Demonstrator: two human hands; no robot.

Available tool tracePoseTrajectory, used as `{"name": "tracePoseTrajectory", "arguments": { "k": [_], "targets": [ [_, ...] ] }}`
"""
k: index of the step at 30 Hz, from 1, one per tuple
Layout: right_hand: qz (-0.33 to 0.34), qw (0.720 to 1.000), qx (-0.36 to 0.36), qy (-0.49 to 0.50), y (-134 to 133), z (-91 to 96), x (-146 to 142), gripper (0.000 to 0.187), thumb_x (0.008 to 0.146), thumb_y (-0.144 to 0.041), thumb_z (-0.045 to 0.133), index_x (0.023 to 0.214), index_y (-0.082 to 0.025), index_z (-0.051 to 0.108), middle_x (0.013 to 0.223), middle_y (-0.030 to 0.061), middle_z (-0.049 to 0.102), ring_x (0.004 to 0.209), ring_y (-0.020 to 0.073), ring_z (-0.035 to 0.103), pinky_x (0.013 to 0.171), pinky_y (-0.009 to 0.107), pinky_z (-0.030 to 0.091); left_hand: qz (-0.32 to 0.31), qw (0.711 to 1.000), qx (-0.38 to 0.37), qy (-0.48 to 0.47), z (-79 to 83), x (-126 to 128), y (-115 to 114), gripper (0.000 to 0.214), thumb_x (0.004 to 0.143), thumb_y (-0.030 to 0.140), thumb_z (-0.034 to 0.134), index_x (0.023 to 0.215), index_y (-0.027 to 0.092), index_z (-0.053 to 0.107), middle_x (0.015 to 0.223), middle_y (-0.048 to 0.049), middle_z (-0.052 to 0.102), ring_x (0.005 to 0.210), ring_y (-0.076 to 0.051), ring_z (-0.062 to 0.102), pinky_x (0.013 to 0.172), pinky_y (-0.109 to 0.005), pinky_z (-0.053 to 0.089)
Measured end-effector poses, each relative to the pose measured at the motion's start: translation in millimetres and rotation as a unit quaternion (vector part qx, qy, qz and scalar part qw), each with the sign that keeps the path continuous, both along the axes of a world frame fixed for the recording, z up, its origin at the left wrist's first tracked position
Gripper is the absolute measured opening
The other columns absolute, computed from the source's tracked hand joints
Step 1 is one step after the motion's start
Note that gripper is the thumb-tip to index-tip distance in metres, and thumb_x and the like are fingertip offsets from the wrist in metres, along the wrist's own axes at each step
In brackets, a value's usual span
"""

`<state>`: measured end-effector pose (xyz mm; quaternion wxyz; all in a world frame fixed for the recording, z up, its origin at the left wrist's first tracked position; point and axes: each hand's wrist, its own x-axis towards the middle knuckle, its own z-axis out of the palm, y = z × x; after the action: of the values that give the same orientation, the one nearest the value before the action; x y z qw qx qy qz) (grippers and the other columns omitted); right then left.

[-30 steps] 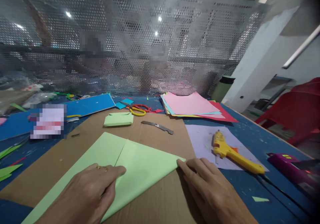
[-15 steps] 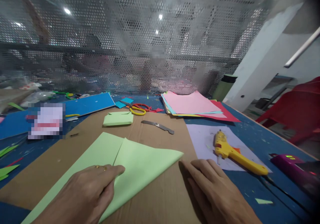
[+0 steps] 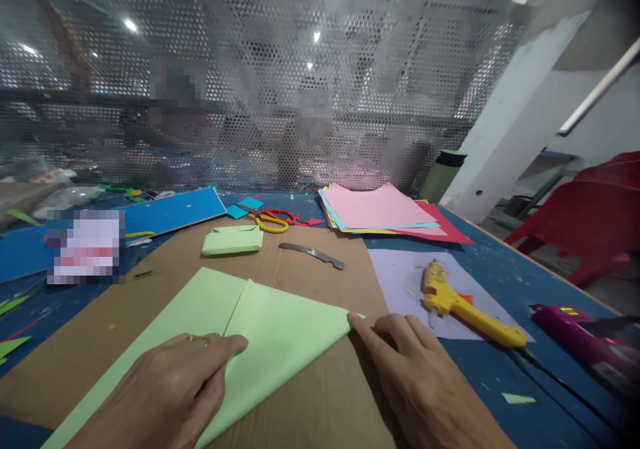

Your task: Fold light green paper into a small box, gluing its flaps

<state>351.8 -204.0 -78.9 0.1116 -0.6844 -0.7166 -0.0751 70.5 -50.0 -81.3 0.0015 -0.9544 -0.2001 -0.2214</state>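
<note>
A light green sheet of paper [image 3: 280, 332], folded into a triangle, lies on a brown cardboard mat [image 3: 320, 395]. My left hand [image 3: 170, 392] lies flat on the sheet's near part, fingers stretched out, a ring on one finger. My right hand [image 3: 425, 385] rests on the cardboard with fingers extended; its fingertip touches the paper's right corner.
A small folded green piece [image 3: 233, 241], a metal blade [image 3: 311, 254] and scissors [image 3: 270, 220] lie farther back. A stack of coloured paper [image 3: 385, 212] sits at the back right. A yellow glue gun [image 3: 463, 304] and a purple one [image 3: 583, 332] lie at right. People sit behind a mesh screen.
My right hand drew slightly off the paper's right corner half a second ago and is back touching it now. My left hand has stayed on the sheet.
</note>
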Motion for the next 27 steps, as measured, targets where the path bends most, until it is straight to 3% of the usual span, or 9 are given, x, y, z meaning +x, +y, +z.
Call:
{"name": "tracePoseTrajectory", "arguments": {
  "k": [10, 17, 23, 27],
  "targets": [
    [0.0, 1.0, 0.004, -0.018, 2, -0.5, 2, 0.054, 0.09, -0.012, 0.04, 0.143, -0.018, 0.044, 0.106, 0.0142, 0.058, 0.087, 0.0264, 0.053, 0.072, 0.044, 0.048, 0.021, 1.0, -0.003, 0.004, 0.2, -4, 3, 0.034, 0.091, 0.02, 0.042, 0.114, 0.023, 0.067, 0.09, -0.0018, 0.076, 0.075, -0.02, 0.073, 0.061, -0.028, 0.057],
    [0.007, 0.999, 0.018, -0.026, 3, -0.7, 3, 0.051, 0.091, -0.016, 0.041, 0.141, -0.018, 0.048, 0.104, 0.0141, 0.06, 0.087, 0.0256, 0.056, 0.072, 0.042, 0.051, 0.037, 0.998, -0.048, 0.01, 4.3, -1, 2, 0.035, 0.091, 0.019, 0.042, 0.115, 0.023, 0.068, 0.096, -0.0013, 0.076, 0.081, -0.019, 0.073, 0.068, -0.027, 0.057],
    [0.062, 0.991, 0.101, -0.059, 11, -30.4, 31, 0.057, 0.087, -0.016, 0.043, 0.143, -0.025, 0.046, 0.097, 0.0102, 0.062, 0.076, 0.0215, 0.059, 0.061, 0.032, 0.053, 0.054, 0.992, -0.111, 0.009, 9.1, 4, 0, 0.041, 0.089, 0.013, 0.037, 0.114, 0.023, 0.067, 0.096, -0.0029, 0.075, 0.082, -0.021, 0.071, 0.071, -0.032, 0.055],
    [0.068, 0.989, 0.105, -0.077, 13, -42.0, 42, 0.06, 0.086, -0.019, 0.046, 0.146, -0.027, 0.044, 0.098, 0.0085, 0.063, 0.076, 0.0214, 0.061, 0.062, 0.032, 0.053, 0.067, 0.988, -0.136, 0.015, 8.6, 4, 1, 0.041, 0.088, 0.013, 0.038, 0.117, 0.022, 0.066, 0.099, -0.0045, 0.075, 0.085, -0.023, 0.071, 0.074, -0.034, 0.055]
  ]
}}
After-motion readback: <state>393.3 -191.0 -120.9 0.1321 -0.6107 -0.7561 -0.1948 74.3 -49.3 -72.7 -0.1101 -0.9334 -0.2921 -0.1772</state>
